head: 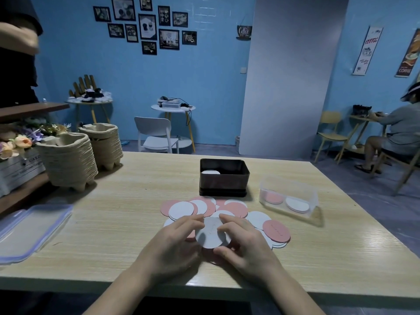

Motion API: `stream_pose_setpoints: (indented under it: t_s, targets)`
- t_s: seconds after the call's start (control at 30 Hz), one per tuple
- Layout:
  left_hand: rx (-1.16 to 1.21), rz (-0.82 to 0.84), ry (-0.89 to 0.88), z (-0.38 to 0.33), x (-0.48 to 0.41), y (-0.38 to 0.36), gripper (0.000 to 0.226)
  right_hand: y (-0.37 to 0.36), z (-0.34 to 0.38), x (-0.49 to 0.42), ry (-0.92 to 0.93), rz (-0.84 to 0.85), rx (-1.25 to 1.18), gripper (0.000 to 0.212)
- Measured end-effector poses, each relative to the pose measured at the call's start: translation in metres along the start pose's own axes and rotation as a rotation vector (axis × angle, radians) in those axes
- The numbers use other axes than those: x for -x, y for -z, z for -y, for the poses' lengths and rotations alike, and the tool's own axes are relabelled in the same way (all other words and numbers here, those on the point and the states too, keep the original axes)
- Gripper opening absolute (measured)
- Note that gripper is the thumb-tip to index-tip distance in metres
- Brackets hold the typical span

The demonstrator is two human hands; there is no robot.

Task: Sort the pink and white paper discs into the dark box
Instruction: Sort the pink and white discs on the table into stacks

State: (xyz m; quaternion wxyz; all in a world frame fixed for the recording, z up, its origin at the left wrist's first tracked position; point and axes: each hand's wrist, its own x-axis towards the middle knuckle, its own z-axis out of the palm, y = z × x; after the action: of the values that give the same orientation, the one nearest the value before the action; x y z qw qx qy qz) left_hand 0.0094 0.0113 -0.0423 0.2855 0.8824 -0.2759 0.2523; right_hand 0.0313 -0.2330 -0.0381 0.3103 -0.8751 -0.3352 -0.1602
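A loose pile of pink and white paper discs [229, 209] lies on the wooden table [113, 223] in front of me. Both hands hold one white disc [210, 234] just above the pile. My left hand [175, 244] grips its left edge, and my right hand [244, 243] pinches its right edge between fingers and thumb. Behind the pile stands the dark box [223, 185], open, with a white disc [211, 172] lying inside at the left. Some discs are hidden under my hands.
A clear plastic tub [289, 186] right of the box holds a pink and a white stack. A clear lid [29, 228] lies at the left. Two stacks of pulp cup trays [70, 162] stand at the back left, beside a flower crate.
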Motion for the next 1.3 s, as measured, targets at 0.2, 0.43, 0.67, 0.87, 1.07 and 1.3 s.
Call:
stream_pose_setpoints:
  t_s: [0.2,0.43,0.67,0.87,1.07,1.3]
  targets:
    - [0.031,0.019,0.001,0.010,0.001,-0.006,0.028,-0.001,0.001,0.000,0.005,0.014,-0.003,0.033]
    - [0.022,0.015,-0.061,0.010,0.002,-0.008,0.013,-0.004,0.000,0.000,0.010,0.050,0.006,0.039]
    - [0.009,-0.011,-0.091,0.006,-0.001,-0.006,0.006,-0.003,0.006,0.001,0.009,0.064,0.045,0.038]
    - [0.017,-0.018,-0.106,-0.003,-0.002,-0.001,0.010,-0.003,0.007,0.000,0.051,0.029,0.104,0.033]
    - [-0.033,-0.004,0.001,-0.001,0.000,-0.001,0.016,0.008,0.009,-0.010,0.090,0.020,0.190,0.032]
    - [-0.278,-0.026,0.136,0.001,-0.004,0.000,0.022,0.014,-0.016,-0.009,0.008,0.035,0.148,0.033]
